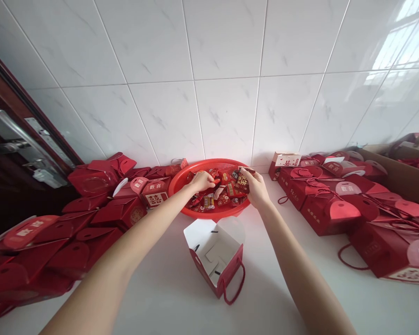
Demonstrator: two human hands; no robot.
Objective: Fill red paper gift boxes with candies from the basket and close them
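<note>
A round red plastic basket (214, 215) by the wall holds many wrapped sweets (224, 199). My left hand (202, 181) is inside it, fingers closed over the sweets; a red wrapper shows at its fingertips, but what it grips is hidden. At the basket's right rim, my right hand (257, 188) is closed on a dark red snack packet (243, 183) with gold characters. Between my forearms stands an open gift box (214, 256), red outside and white inside, with a red cord handle (235, 288). Only its bare inside and some dark slots show.
Folded red gift boxes (115, 209) crowd the left side, near a dark door with a metal handle (10, 146). More red gift boxes (328, 214) with cord handles fill the right, beside a cardboard carton (387, 174). A tiled wall (226, 111) rises behind.
</note>
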